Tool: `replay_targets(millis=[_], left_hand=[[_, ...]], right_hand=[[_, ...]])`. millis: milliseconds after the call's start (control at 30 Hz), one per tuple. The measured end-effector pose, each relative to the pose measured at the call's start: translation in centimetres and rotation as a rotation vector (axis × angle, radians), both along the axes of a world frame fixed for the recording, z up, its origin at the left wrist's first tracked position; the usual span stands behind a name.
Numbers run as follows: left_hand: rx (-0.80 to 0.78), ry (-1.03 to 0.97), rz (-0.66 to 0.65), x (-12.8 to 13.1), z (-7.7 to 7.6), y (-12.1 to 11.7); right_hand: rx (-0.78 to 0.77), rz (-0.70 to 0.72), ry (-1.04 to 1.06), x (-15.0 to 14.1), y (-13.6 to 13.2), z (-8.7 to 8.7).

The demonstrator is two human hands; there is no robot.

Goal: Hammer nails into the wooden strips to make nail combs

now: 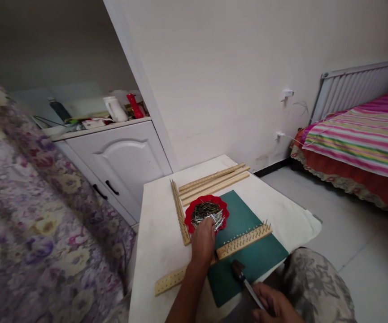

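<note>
My left hand (203,242) reaches into a red scalloped dish (189,213) heaped with small metal nails (207,211); its fingertips are closed among the nails. My right hand (274,306) grips the handle of a small hammer (241,274), whose dark head rests over a green cutting mat (247,251). A wooden strip (246,240) with a row of nails standing in it lies across the mat, right of my left hand. Its left end continues as a bare strip with holes (170,280).
Several more wooden strips (214,180) lie at the far side of the white table (156,233), one (179,211) running toward me. A floral curtain hangs left, a white cabinet (123,161) stands behind, a striped bed (365,139) sits right. My camouflage-clad knee (315,278) is beside the table.
</note>
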State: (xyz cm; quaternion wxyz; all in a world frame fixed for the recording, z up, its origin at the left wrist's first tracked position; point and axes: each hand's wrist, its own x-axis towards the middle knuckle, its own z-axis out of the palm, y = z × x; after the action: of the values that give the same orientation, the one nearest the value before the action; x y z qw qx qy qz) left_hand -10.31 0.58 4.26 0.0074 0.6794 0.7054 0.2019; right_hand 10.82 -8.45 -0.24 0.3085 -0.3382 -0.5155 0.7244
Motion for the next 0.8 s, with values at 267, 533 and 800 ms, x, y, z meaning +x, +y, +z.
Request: replay_targets(millis=[267,533,800], left_hand=[[0.238,-0.363,-0.094,-1.0,-0.6,-0.7],[-0.052,-0.572,-0.463,3.2,-1.6,-9.0],[-0.174,-0.653,-0.41,5.4,-2.4,-11.7]], right_hand=[[0.054,-0.008,-0.036,0.1,-0.2,0.3],[0.084,-0.287,-0.029,1.1,0.0,1.7],[0.001,-0.328,0.021,1.1,-0.5,1.2]])
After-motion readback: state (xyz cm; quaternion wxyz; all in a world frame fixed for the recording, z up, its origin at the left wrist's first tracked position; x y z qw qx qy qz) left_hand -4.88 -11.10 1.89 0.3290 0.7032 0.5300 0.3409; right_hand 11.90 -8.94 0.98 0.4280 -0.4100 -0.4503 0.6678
